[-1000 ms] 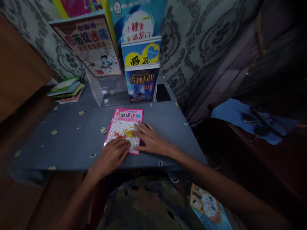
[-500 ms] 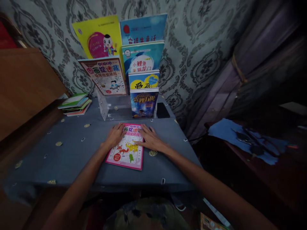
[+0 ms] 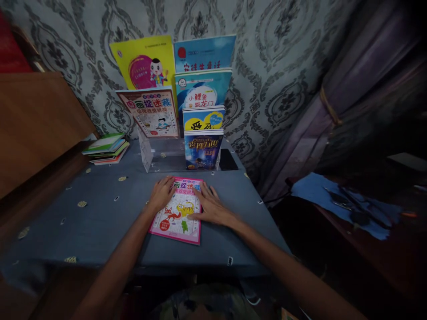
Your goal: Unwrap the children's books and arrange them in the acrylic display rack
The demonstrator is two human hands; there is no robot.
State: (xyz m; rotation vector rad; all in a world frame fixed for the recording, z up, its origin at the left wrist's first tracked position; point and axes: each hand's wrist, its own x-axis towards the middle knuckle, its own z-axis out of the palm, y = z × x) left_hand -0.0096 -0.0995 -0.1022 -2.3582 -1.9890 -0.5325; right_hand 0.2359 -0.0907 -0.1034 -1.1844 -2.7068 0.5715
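A pink-bordered children's book (image 3: 182,229) lies face up near the front of the table, its cover showing a red fox and a yellow tiger. My left hand (image 3: 161,195) rests flat on its upper left edge, fingers stretched toward the top corner. At the right edge, my right hand (image 3: 212,208) lies with fingers spread, the thumb and a finger on the cover and the others beside the book. Behind it stands a clear acrylic book stand (image 3: 145,155) with several upright books, among them a dark blue book (image 3: 203,151) and a brown-bordered book (image 3: 155,113).
A stack of thin books (image 3: 106,149) lies at the back left by a wooden panel (image 3: 36,129). A dark flat object (image 3: 228,159) sits right of the stand. Farther right, a blue cloth (image 3: 310,191) with glasses on it covers part of another surface, near a tied curtain (image 3: 307,120).
The whole view has shifted, so the stand and books appear lower. My right thumb has slid down the cover and its fingers have spread more. My left hand stays at the book's edge.
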